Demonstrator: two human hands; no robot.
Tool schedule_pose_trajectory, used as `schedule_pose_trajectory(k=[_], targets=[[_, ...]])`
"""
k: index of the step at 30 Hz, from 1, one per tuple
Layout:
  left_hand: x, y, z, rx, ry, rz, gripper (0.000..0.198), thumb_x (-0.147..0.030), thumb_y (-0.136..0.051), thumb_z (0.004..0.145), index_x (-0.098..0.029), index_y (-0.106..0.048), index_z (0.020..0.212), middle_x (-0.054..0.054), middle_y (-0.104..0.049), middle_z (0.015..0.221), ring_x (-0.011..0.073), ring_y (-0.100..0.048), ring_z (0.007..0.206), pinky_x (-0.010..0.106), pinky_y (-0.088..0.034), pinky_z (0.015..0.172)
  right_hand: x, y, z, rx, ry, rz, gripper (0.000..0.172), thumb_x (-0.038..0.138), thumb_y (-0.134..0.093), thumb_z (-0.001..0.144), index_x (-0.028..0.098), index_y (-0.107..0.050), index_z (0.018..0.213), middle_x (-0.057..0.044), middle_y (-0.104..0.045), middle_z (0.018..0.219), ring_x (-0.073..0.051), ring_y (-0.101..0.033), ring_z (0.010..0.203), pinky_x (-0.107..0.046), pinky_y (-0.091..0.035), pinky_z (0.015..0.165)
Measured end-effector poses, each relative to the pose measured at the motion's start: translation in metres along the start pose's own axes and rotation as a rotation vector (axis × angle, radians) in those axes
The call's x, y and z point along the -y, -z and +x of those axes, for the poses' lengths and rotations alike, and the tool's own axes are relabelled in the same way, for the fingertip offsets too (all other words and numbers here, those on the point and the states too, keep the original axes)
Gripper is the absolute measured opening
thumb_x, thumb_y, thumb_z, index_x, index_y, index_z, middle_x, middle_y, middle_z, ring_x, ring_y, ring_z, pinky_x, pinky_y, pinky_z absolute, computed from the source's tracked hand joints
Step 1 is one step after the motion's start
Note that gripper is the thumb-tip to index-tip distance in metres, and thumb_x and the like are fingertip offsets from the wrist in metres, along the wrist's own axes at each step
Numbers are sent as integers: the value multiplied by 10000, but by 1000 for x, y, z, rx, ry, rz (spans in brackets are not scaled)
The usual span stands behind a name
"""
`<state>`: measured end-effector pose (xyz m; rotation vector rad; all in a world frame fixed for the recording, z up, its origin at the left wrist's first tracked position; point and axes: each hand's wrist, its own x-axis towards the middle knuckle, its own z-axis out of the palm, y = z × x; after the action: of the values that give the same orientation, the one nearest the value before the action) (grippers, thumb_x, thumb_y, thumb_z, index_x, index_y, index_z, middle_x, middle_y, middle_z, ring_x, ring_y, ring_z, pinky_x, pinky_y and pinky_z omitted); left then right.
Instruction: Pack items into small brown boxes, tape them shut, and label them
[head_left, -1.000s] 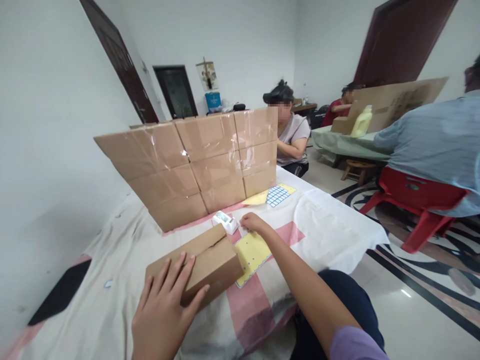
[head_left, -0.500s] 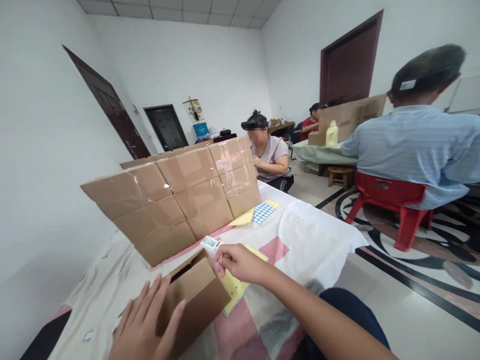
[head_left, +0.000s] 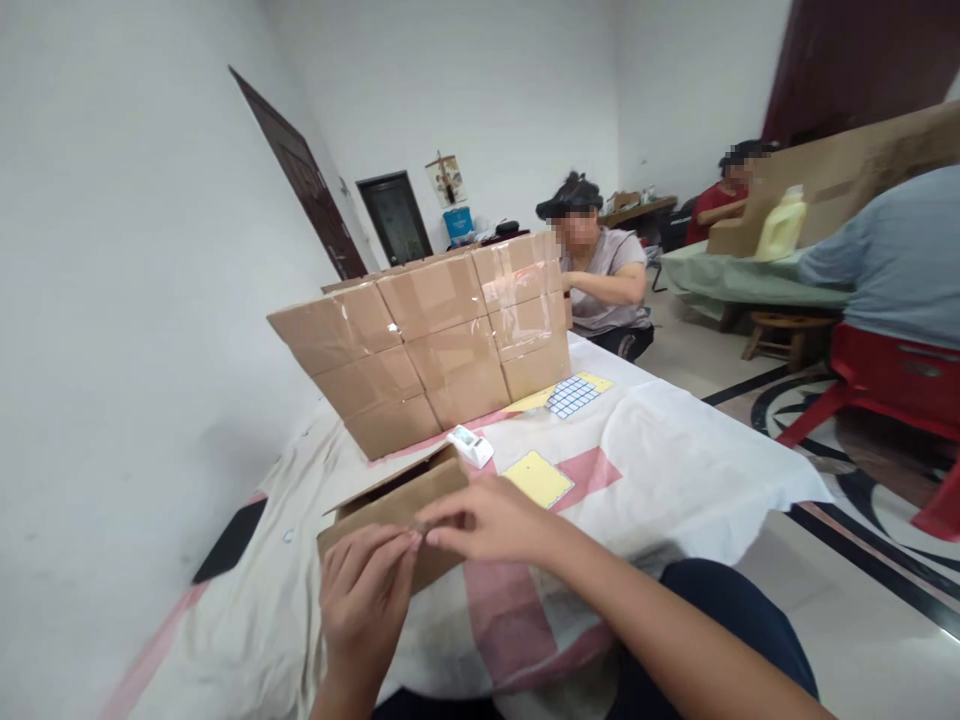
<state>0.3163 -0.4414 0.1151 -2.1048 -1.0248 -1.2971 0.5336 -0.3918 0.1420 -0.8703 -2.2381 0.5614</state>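
My left hand and my right hand meet fingertip to fingertip in front of an open cardboard box. Both are pinched around something small and dark between them, too small to name. The box stands on the patterned tablecloth, its upper flap partly raised. Behind its right corner lies a small white device with a display. A yellow sheet rests flat on the cloth beyond my right hand.
A wall of taped cardboard boxes crosses the table's far side. Near it lie blue-checked paper and yellow paper. A dark flat object is at left. One person crouches behind the table; others sit at right.
My left hand has left the side of the box, and its fingers have closed against those of my right hand. The view has turned to the right.
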Motion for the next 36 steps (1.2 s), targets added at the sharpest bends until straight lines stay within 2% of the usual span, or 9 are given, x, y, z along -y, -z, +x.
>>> schedule_pose_trajectory(k=[2, 5, 8, 12, 16, 21, 25, 31, 36], targets=[[-1, 7, -2, -38, 75, -9, 213, -68, -694, 841, -246, -661, 954, 28, -705, 918, 185, -661, 884, 358, -529, 826, -16, 5, 8, -128, -75, -53, 314, 413, -642, 931, 259, -735, 1188, -25, -756, 847, -198, -686, 791, -287, -473, 733], [5, 20, -5, -44, 267, -52, 81, -150, -658, 889, -226, -642, 912, 38, -687, 904, 186, -664, 880, 353, -549, 813, -38, 8, 22, -276, 25, -201, 414, 388, -603, 957, 226, -667, 1332, -121, -689, 1295, -293, -604, 1178, -418, -442, 1019], [21, 33, -3, 53, 407, -91, 70, -246, -608, 935, -220, -634, 875, 45, -692, 935, 185, -672, 921, 335, -551, 825, -49, 0, 33, -185, 139, -238, 491, 380, -527, 1007, 274, -526, 1486, -86, -479, 1569, -325, -392, 1438, -520, -327, 1150], [50, 46, 7, 213, 515, -141, 177, -336, -526, 977, -221, -604, 867, 69, -687, 1021, 202, -651, 1029, 353, -517, 914, -51, -16, 41, -19, 88, -207, 391, 312, -419, 1050, 282, -651, 1364, -51, -592, 1474, -297, -459, 1416, -510, -360, 1132], [77, 51, 24, 414, 536, -180, 240, -406, -501, 982, -219, -582, 854, 88, -672, 1122, 217, -618, 1116, 372, -474, 988, -55, -25, 45, -21, 57, -161, 365, 262, -452, 1023, 251, -720, 1270, -57, -647, 1407, -314, -484, 1400, -533, -381, 1129], [98, 44, 45, 693, 521, -261, 253, -429, -520, 962, -224, -591, 832, 70, -638, 1276, 217, -586, 1214, 379, -444, 1050, -57, -26, 46, -18, 61, -155, 383, 245, -442, 1023, 203, -703, 1301, -69, -631, 1427, -311, -465, 1423, -544, -368, 1167], [110, 31, 52, 850, 517, -322, 305, -473, -536, 937, -221, -576, 770, 72, -652, 1272, 230, -611, 1179, 389, -474, 1020, -55, -26, 45, -13, 50, -158, 397, 248, -425, 1033, 197, -687, 1326, -56, -620, 1440, -307, -450, 1438, -542, -368, 1182], [127, 6, 37, 873, 539, -337, 342, -524, -555, 907, -217, -560, 757, 111, -598, 1329, 285, -531, 1295, 468, -403, 1112, -58, -28, 42, -35, 65, -139, 403, 269, -418, 1038, 209, -678, 1338, -55, -620, 1440, -310, -448, 1442, -563, -372, 1188], [129, -1, 26, 829, 564, -352, 323, -500, -464, 952, -233, -494, 773, 112, -608, 1228, 277, -506, 1331, 452, -430, 1081, -59, -28, 41, -32, 91, -167, 411, 263, -404, 1040, 180, -685, 1327, -62, -622, 1438, -312, -445, 1445, -550, -377, 1194]])
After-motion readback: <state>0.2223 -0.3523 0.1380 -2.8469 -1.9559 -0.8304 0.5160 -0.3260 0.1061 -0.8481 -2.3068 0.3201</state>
